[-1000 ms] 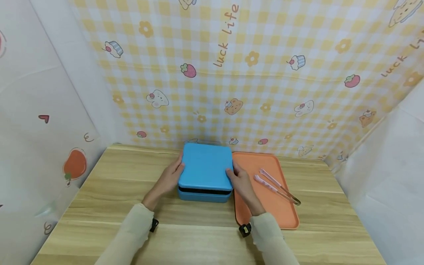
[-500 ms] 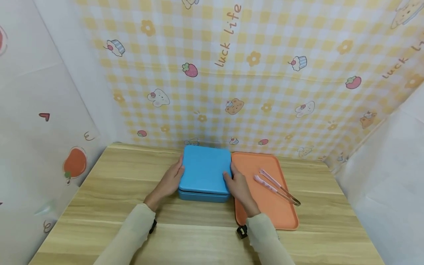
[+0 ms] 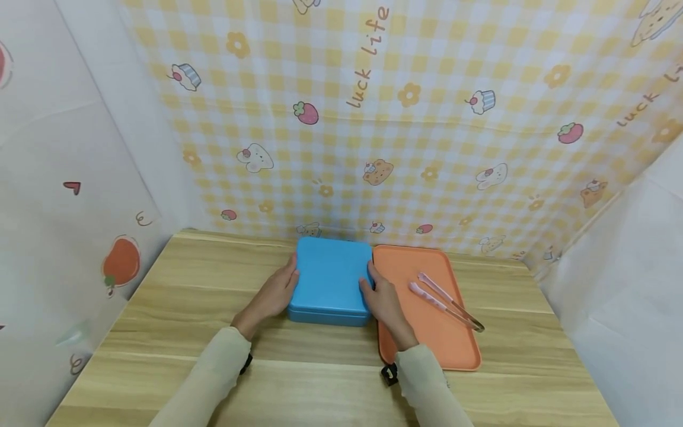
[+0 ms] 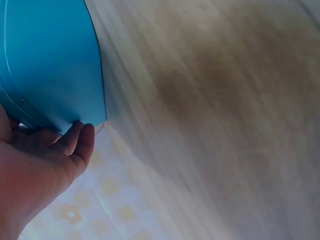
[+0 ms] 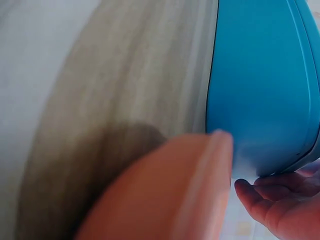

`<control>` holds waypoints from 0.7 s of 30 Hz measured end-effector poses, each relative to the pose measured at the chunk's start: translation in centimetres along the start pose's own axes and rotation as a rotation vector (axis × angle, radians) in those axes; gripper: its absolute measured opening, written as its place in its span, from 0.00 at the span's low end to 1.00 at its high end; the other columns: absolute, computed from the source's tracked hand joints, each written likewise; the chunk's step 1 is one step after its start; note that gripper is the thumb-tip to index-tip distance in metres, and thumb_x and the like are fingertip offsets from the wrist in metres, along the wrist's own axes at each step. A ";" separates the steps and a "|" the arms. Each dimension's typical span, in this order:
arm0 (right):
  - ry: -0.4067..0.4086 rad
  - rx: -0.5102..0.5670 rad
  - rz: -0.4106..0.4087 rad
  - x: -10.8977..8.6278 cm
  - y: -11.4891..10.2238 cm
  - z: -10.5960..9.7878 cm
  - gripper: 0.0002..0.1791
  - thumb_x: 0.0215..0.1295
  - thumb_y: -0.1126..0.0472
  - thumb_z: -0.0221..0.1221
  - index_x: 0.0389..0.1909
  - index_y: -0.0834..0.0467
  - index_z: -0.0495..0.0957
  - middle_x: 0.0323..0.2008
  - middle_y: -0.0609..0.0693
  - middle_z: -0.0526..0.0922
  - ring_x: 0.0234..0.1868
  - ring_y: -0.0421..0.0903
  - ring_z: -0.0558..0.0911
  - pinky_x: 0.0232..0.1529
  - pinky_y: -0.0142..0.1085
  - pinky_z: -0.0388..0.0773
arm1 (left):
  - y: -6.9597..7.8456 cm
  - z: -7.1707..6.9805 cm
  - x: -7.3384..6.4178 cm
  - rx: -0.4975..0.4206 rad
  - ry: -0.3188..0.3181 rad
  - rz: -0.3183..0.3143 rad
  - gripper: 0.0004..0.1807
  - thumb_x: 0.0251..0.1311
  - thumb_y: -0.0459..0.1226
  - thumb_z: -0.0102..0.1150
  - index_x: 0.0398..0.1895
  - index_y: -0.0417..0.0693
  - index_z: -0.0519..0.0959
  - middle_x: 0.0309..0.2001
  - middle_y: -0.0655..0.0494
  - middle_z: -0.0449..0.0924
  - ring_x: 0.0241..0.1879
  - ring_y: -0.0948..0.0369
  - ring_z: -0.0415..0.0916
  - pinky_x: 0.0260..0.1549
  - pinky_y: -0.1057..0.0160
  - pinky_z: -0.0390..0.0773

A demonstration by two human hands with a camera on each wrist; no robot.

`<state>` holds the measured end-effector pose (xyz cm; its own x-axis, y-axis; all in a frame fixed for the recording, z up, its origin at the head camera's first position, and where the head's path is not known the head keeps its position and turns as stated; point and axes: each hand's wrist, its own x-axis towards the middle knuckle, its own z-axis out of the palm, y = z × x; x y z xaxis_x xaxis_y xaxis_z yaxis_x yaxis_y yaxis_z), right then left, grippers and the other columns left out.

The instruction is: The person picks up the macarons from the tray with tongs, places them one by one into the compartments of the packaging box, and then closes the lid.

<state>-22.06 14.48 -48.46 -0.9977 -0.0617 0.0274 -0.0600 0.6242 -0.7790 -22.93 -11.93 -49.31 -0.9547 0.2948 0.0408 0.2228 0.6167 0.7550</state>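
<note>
A blue box with rounded corners stands on the wooden table, its lid level on the base. Only a thin seam divides the two along the front. My left hand grips the lid's left side, thumb along the edge. On the opposite side, my right hand holds the lid with its thumb over the top edge and its fingers down the side. The left wrist view has bent fingertips against the blue side wall. Curled fingers also touch the box in the right wrist view. The box's inside is hidden.
Right beside the box lies an orange tray. Tongs with pink-patterned arms rest on it, their metal bend past the tray's right edge. A yellow checked cloth hangs behind the table, and pale sheets flank it.
The lid has come down onto the base: the dark gap at the front has narrowed to a seam. Both hands moved slightly with it. The tray and tongs stayed put.
</note>
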 end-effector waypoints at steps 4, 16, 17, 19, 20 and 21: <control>-0.008 -0.003 -0.003 -0.1 0.1 0.0 0.33 0.77 0.53 0.51 0.76 0.60 0.56 0.73 0.58 0.63 0.73 0.53 0.64 0.69 0.52 0.63 | 0.2 -0.1 0.1 0.002 -0.016 0.003 0.31 0.80 0.38 0.32 0.77 0.30 0.41 0.78 0.36 0.42 0.77 0.45 0.45 0.73 0.45 0.49; -0.065 -0.103 -0.041 -0.1 0.3 0.3 0.34 0.79 0.52 0.47 0.78 0.62 0.49 0.76 0.57 0.55 0.76 0.52 0.57 0.73 0.50 0.58 | 0.1 0.0 0.0 0.042 -0.055 -0.019 0.31 0.80 0.38 0.30 0.77 0.30 0.39 0.78 0.36 0.40 0.76 0.46 0.44 0.73 0.46 0.49; -0.075 -0.114 -0.040 -0.2 0.2 0.2 0.35 0.79 0.52 0.47 0.78 0.62 0.49 0.76 0.57 0.54 0.76 0.52 0.57 0.73 0.50 0.58 | 0.2 0.0 -0.1 0.047 -0.057 -0.020 0.31 0.80 0.38 0.30 0.77 0.29 0.39 0.78 0.36 0.41 0.76 0.45 0.44 0.73 0.46 0.49; -0.094 -0.134 -0.051 -0.2 0.1 0.1 0.35 0.79 0.52 0.47 0.78 0.64 0.48 0.77 0.59 0.53 0.76 0.54 0.56 0.73 0.51 0.57 | 0.3 0.0 -0.1 0.054 -0.064 -0.027 0.32 0.80 0.38 0.30 0.77 0.29 0.38 0.78 0.36 0.41 0.76 0.45 0.45 0.73 0.46 0.50; -0.105 -0.153 -0.053 -0.3 0.1 0.1 0.35 0.79 0.52 0.46 0.78 0.65 0.47 0.77 0.60 0.53 0.76 0.54 0.56 0.73 0.51 0.57 | 0.3 0.0 -0.1 0.056 -0.068 -0.029 0.32 0.80 0.38 0.30 0.77 0.29 0.38 0.78 0.36 0.40 0.76 0.45 0.44 0.73 0.46 0.49; -0.116 -0.172 -0.059 -0.3 0.0 0.0 0.35 0.80 0.52 0.46 0.78 0.65 0.46 0.77 0.61 0.52 0.76 0.55 0.56 0.73 0.52 0.57 | 0.4 0.0 -0.1 0.056 -0.072 -0.032 0.32 0.81 0.38 0.30 0.77 0.29 0.38 0.78 0.35 0.40 0.76 0.45 0.44 0.73 0.46 0.49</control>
<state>-21.77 14.52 -48.51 -0.9828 -0.1845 -0.0102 -0.1320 0.7398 -0.6597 -22.71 -11.70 -49.06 -0.9452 0.3248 -0.0318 0.2048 0.6662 0.7171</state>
